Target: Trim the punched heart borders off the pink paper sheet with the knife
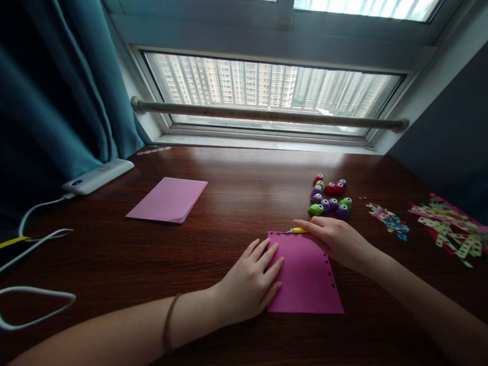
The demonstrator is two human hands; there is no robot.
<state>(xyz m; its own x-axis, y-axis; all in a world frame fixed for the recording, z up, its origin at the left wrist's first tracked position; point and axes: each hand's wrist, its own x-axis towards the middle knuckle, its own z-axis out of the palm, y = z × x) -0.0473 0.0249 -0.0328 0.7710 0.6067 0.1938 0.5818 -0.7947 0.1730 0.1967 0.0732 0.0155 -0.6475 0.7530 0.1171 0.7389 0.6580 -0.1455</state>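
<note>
A bright pink sheet of paper [301, 284] lies on the brown table, with small dark punched shapes along its top and right edges. My left hand [251, 279] rests flat on the sheet's left side, fingers spread. My right hand [335, 239] is closed around a yellow craft knife [298, 231]. Its narrow tip points left and meets the sheet's top edge, beside the punched shapes. Most of the knife's handle is hidden by my fingers.
Several paper punches [331, 204] with eye-like tops, in red, green and purple, stand behind the sheet. Small coloured confetti [391, 221] and punched paper strips [457, 234] lie right. A lighter pink paper stack [168, 201] and a white device [99, 176] with cable lie left.
</note>
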